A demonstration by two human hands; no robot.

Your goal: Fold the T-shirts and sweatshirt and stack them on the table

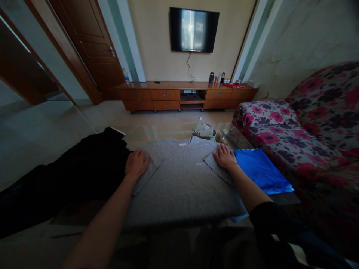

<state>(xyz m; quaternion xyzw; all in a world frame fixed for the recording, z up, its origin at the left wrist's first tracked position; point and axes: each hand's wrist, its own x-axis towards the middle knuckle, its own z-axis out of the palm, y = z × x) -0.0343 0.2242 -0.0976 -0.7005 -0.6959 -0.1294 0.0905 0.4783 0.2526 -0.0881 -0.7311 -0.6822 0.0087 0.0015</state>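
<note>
Glass table (146,131) — grey T-shirt (182,179) spread out; left hand (136,163) and right hand (225,157) press flat (fingers together) on its folded-in sleeves, blue cloth (260,170) beside.

Ahead of me at twelve o'clock a dark television (194,30) hangs on the cream wall (157,45) above a long wooden cabinet (185,95). Brown door (89,45) at ten, flowered sofa (308,123) at three, pale tiled floor (42,130).
</note>
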